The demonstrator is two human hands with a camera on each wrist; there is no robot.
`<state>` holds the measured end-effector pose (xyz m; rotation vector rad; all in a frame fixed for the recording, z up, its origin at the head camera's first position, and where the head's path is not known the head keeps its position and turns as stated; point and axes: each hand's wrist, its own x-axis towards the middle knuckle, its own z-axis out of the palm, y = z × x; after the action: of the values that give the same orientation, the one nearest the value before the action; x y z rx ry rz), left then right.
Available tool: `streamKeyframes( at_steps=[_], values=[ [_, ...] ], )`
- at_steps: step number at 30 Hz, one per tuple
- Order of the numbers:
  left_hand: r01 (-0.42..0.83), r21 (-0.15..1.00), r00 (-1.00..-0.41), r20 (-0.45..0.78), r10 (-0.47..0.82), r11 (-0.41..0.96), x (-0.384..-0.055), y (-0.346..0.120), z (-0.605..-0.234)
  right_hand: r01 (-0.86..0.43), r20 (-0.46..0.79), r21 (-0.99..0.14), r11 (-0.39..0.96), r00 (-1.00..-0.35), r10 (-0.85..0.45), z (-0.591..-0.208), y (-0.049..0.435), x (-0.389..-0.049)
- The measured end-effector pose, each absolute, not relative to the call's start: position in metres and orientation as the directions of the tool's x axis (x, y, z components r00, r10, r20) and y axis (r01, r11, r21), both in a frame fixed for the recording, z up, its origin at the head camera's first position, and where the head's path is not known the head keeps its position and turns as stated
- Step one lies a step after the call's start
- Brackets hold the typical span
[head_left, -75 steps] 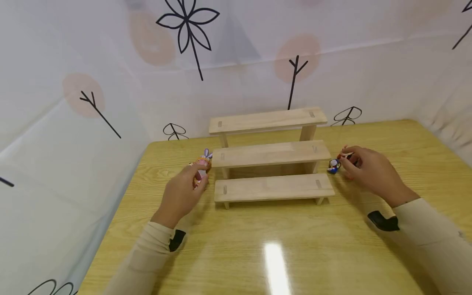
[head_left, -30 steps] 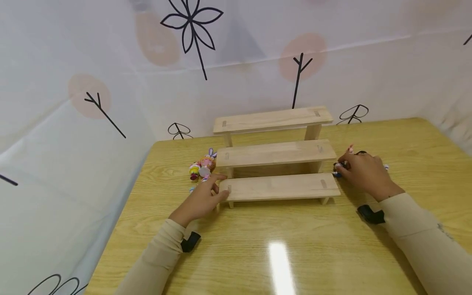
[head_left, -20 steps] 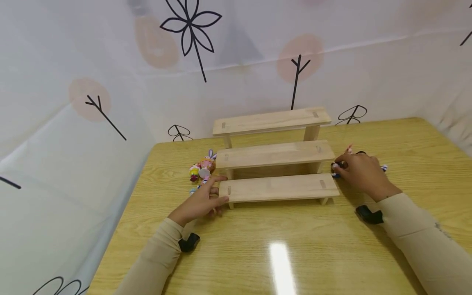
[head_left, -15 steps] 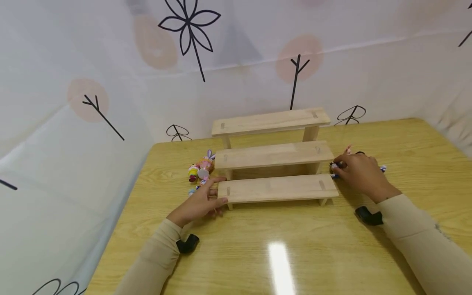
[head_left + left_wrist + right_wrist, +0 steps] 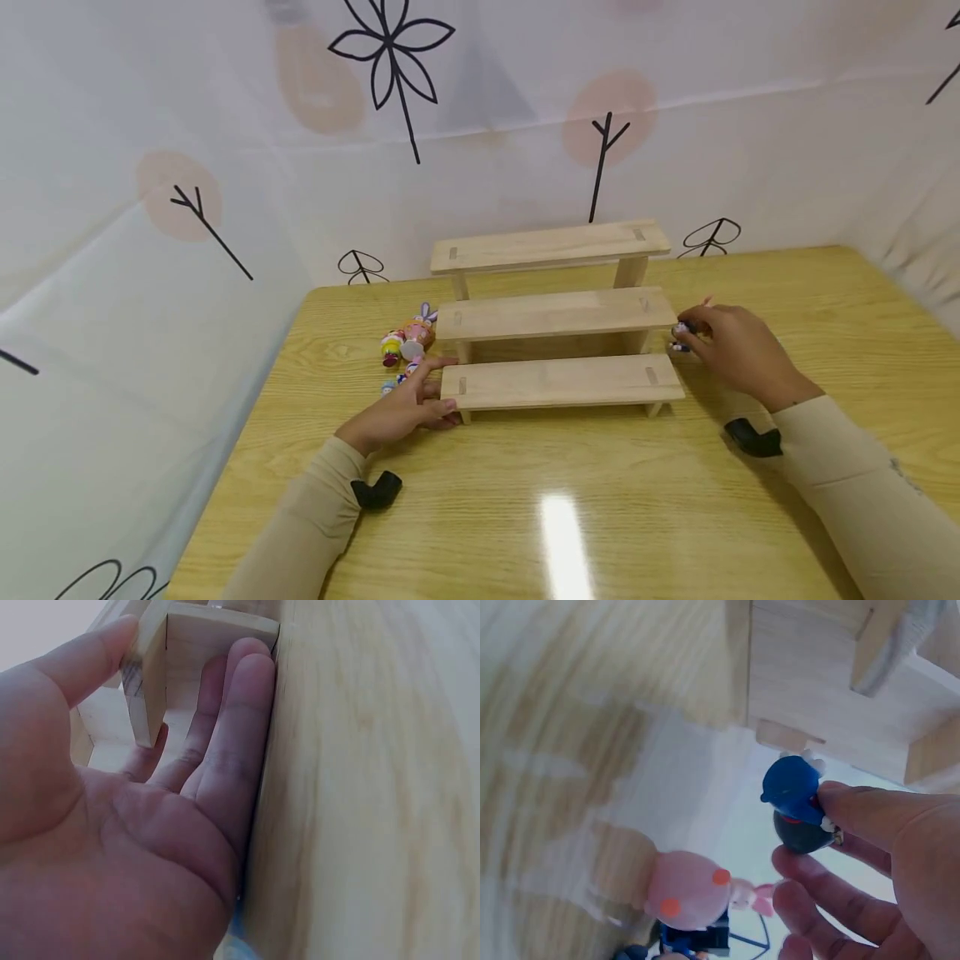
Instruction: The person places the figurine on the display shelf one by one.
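A wooden three-step display stand (image 5: 562, 382) stands on the table. Around the left end of its lowest step is my left hand (image 5: 401, 410), thumb at the step's edge and fingers reaching beneath. In the left wrist view the fingers (image 5: 240, 727) lie along the tabletop, and a wooden end piece (image 5: 146, 694) comes between them and the thumb. My right hand (image 5: 738, 350) pinches a small toy figurine (image 5: 791, 787) with a blue body and dark head, just off the stand's right side. A pink piglet-like figure (image 5: 690, 889) lies near that hand.
Several small toy figures lie left of the stand, among them a rabbit-eared one (image 5: 417, 329) and a yellow one (image 5: 392, 346). A patterned white cloth (image 5: 510, 158) hangs behind the table (image 5: 465, 508).
My left hand has moved from the left-hand figures to the lowest step's end. My right hand has taken hold of the blue figurine and shifted slightly, keeping it by the stand's right side.
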<state>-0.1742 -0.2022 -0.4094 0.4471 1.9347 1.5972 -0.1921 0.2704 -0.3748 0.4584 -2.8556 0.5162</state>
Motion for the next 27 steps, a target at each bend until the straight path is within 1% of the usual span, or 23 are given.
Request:
streamKeyframes(
  at_steps=[7, 12, 18, 21, 27],
  values=[
    [-0.145, 0.974, -0.761, -0.222, 0.610, 0.173, -0.175, -0.207, -0.414, -0.298, 0.228, -0.371, 0.880, -0.947, -0.225, -0.367, 0.271, -0.192],
    [-0.146, 0.974, -0.768, -0.223, 0.601, 0.175, -0.177, -0.208, -0.416, -0.281, 0.239, -0.421, 0.862, -0.952, -0.193, -0.366, 0.273, -0.193],
    [-0.145, 0.969, -0.762, -0.238, 0.602, 0.199, -0.180, -0.206, -0.413, -0.272, 0.357, -0.427, 0.862, -0.927, -0.116, -0.362, 0.277, -0.190],
    [-0.142, 0.970, -0.766, -0.233, 0.599, 0.195, -0.180, -0.206, -0.413, -0.292, 0.445, -0.421, 0.859, -0.892, -0.085, -0.359, 0.277, -0.188],
    [-0.144, 0.970, -0.771, -0.234, 0.593, 0.195, -0.180, -0.207, -0.413, -0.331, 0.587, -0.471, 0.818, -0.809, 0.010, -0.357, 0.273, -0.186]
  ],
)
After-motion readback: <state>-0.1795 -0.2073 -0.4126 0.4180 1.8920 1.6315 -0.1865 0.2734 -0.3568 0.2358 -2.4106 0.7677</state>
